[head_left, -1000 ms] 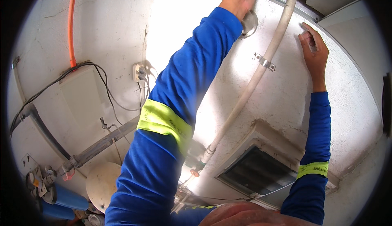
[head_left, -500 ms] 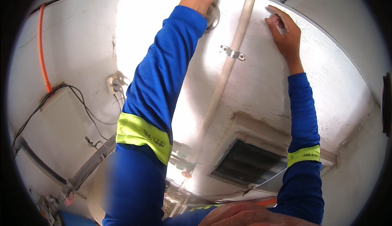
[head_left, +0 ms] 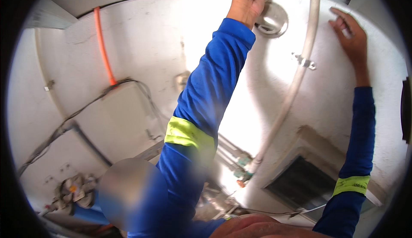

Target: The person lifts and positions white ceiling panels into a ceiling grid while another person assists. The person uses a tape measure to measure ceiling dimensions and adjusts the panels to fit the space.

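- Left hand [head_left: 248,1]: raised to the wall's top edge, just beside a round metal fitting [head_left: 274,21]; fingertips partly cut off from my sight, so I cannot tell whether it grips anything.
- Right hand [head_left: 352,35]: raised, thumb and forefinger parted, other fingers curled in.
- Pale pipe [head_left: 295,90]: running down the wall between both hands, bearing a metal clamp [head_left: 305,62].
- Vent [head_left: 298,182], dark, framed: lower, beside the right sleeve [head_left: 362,130].
- Orange conduit [head_left: 103,47]: upright, well left.
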Action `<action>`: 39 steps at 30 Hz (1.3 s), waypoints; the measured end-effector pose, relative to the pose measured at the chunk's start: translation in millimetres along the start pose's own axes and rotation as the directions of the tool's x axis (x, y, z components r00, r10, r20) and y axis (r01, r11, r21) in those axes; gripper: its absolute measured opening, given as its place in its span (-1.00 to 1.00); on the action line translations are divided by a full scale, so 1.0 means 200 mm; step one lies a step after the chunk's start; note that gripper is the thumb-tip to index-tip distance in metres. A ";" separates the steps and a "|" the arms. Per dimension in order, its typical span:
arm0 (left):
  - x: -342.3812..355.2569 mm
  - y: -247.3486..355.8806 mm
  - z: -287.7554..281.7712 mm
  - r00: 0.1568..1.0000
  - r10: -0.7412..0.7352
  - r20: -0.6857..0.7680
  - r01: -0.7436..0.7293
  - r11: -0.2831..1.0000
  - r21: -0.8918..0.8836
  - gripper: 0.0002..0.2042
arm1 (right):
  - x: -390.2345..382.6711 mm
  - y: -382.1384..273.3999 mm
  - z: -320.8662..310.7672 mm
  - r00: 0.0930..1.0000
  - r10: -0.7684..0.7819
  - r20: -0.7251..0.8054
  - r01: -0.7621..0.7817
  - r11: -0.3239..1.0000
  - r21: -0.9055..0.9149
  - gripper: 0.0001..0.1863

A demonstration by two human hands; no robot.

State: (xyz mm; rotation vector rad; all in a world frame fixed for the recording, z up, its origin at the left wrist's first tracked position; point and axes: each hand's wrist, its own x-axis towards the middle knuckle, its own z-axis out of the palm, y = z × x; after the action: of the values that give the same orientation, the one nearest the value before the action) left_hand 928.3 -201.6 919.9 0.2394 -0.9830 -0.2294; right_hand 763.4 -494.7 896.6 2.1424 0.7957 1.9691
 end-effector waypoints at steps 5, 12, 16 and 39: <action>-0.20 0.25 -0.15 0.986 0.161 -0.036 -0.119 0.848 0.516 -0.03 | 0.03 -0.16 0.08 0.921 0.300 -0.249 -0.232 0.935 0.268 -0.64; -1.01 0.96 0.28 0.813 0.463 0.353 -0.260 -0.253 0.932 -0.36 | 0.23 -0.89 0.61 0.759 0.565 -0.323 -0.085 0.578 0.812 -0.65; -1.12 1.23 0.84 0.767 0.074 0.638 -0.270 -0.864 0.425 -0.60 | 0.52 -1.12 0.90 0.765 0.622 0.168 -0.058 -0.193 0.979 -0.13; -1.01 1.22 1.26 0.854 0.143 0.501 0.066 -0.984 0.168 -0.62 | 0.86 -1.42 1.13 0.804 0.569 0.171 0.389 -0.721 0.573 0.43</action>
State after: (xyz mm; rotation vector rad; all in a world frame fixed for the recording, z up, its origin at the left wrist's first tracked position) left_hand 628.6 66.2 968.0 2.2624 -0.3819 2.1238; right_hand 897.8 -116.6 894.0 -0.2535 -1.1969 -0.2765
